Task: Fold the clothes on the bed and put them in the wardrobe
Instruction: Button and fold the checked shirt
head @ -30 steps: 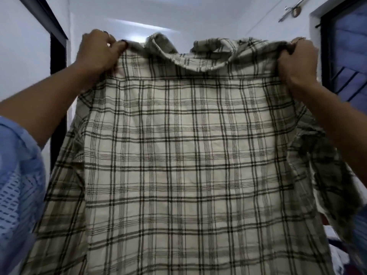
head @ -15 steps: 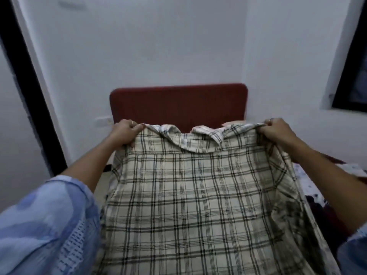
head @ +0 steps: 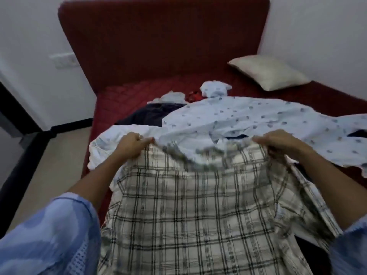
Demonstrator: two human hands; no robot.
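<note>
While both arms reach forward over the bed (head: 123, 100), the left hand (head: 132, 144) pinches the plaid shirt (head: 194, 207) at its left shoulder, fingers curled tight round the cloth, and the right hand (head: 282, 141) holds the right shoulder in the same closed grip. Stretched between the two hands, the cream shirt with dark checks shows its back to the camera, its collar edge blurred and sagging in the middle, its lower part running out of the bottom of the view. One sleeve of it hangs down beside the right forearm.

Beyond the hands, a pale blue printed shirt (head: 258, 120) lies spread across the red quilted mattress, its near edge just beside the plaid collar. A dark navy garment (head: 151, 114) lies partly under it on the left, and a white cloth (head: 111, 144) sits at the bed's near left edge, below the left hand. Farther back are a small bundle in the same blue print (head: 215, 90), a bit of red fabric (head: 193, 95) and another pale piece (head: 172, 95). A cream pillow (head: 270, 71) rests near the far right corner, against the white wall. The red padded headboard (head: 164, 38) stands upright behind. Light blue sleeves (head: 49, 235) cover both upper arms at the bottom corners
</note>
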